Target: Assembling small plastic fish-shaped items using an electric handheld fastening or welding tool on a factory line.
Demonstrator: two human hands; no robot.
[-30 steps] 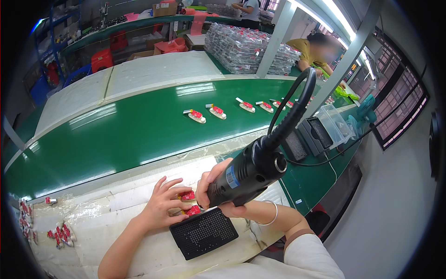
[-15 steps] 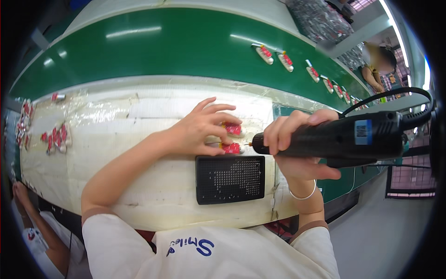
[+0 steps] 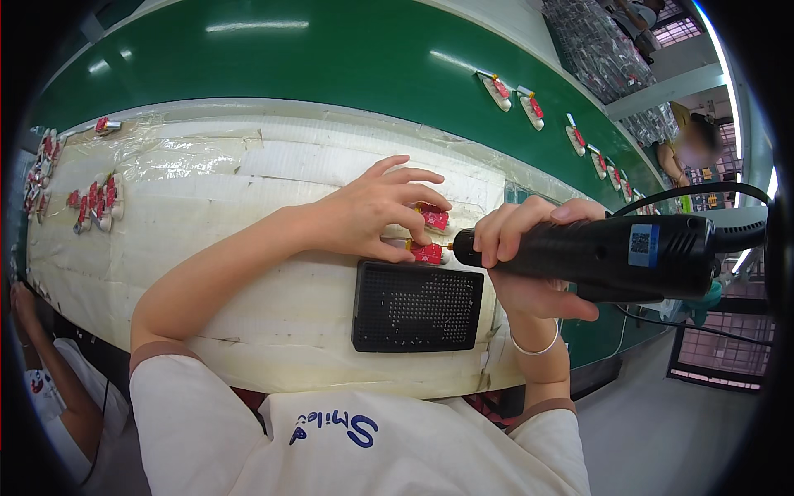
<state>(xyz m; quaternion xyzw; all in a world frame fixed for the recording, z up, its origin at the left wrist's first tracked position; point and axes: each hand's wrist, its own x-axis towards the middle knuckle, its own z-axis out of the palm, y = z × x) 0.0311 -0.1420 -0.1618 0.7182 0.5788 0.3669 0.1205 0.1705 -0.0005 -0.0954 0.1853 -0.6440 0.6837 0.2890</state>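
My left hand (image 3: 368, 207) lies over the white work surface, thumb and index finger pinching a small red-and-white part (image 3: 428, 254). A second part (image 3: 435, 220), also red and white, lies just beyond it, close to my other fingers, which are spread. In my right hand (image 3: 517, 236) is a black electric screwdriver (image 3: 600, 256), held level and pointing left. Its thin bit meets the right end of the pinched part, though the exact contact is too small to make out. Nearest me, a black tray (image 3: 376, 331) of small screws sits right below the parts.
More red-and-white parts (image 3: 103, 202) are grouped at the left, with a pile (image 3: 41, 169) at the far-left edge. Several stand spaced along the green belt (image 3: 331, 66). A cable (image 3: 695, 192) loops from the screwdriver's rear. Other people are at the lower left and far right.
The whole view has shifted slightly. Relative to the pinched part, the screwdriver has come closer from the right. My left hand keeps its pinch.
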